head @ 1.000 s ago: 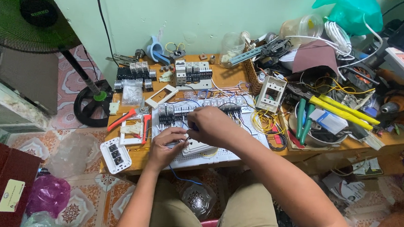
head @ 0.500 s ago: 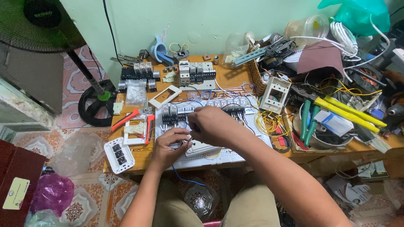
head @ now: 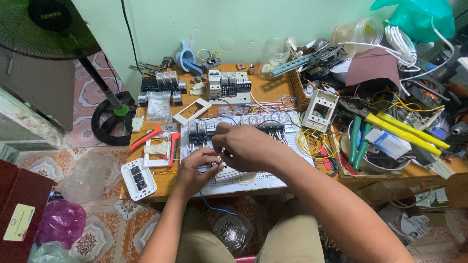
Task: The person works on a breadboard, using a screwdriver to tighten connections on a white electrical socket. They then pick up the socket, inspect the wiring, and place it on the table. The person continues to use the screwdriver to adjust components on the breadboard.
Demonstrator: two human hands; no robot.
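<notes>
Head view: a white perforated board [head: 252, 181] is laid flat at the near edge of the wooden worktop [head: 271, 88], close to the lap, probably so that both hands can reach it without stretching. The left hand [head: 195, 169] is rested on the board's near left part, fingers drawn together around something small; what is pinched cannot be told. The right hand [head: 244, 145] is curled just above and touching the left, fingers closed on a small part or wire end that is hidden, apparently being steadied against the other hand. A blue wire [head: 214, 206] is seen hanging off the board's near edge towards the knees.

Left of the board, red-handled pliers [head: 156, 138] and a white switch plate [head: 138, 179] are lain, the plate overhanging the worktop's corner. Behind the board, black breakers [head: 228, 86] are lined up near the wall. Right of the board, yellow-handled cutters [head: 405, 130] and green-handled pliers [head: 357, 140] are piled among wires, so little free room is left there; a fan [head: 37, 14] is stood far left on the floor.
</notes>
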